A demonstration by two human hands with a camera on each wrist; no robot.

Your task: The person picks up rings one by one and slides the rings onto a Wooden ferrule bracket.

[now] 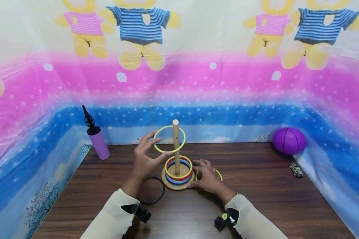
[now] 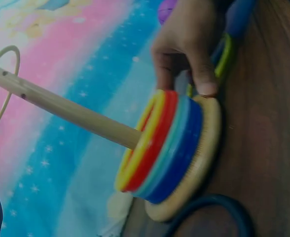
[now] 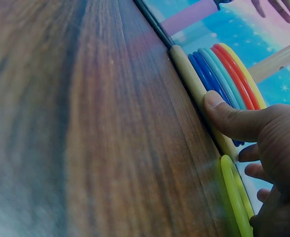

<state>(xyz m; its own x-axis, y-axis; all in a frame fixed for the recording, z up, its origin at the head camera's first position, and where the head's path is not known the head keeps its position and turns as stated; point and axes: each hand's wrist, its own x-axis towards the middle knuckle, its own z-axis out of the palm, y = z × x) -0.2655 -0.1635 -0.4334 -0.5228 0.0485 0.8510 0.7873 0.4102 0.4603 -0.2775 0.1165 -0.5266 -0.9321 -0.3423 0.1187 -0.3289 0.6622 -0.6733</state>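
My left hand (image 1: pixel 145 159) holds a thin yellow ring (image 1: pixel 184 141) between thumb and fingers. That ring encircles the upper part of an upright wooden peg (image 1: pixel 176 134). Around the peg's foot lie stacked yellow, red, light blue and dark blue rings (image 2: pixel 169 148) on a round wooden base (image 1: pixel 178 188). My right hand (image 1: pixel 208 177) grips the base at its right side, its thumb against the base edge and its fingers beside the stack. Partly hidden behind that hand is a yellow-green ring (image 3: pixel 234 192) on the table. A black ring (image 1: pixel 163 187) lies left of the base, near my left wrist.
At the back left of the brown table (image 1: pixel 257 199) stands a purple hand pump (image 1: pixel 100 146) with a black nozzle. A purple ball (image 1: pixel 289 141) sits at the back right, with a small toy car (image 1: pixel 296 170) in front of it. A printed cloth (image 1: pixel 194 76) surrounds the table.
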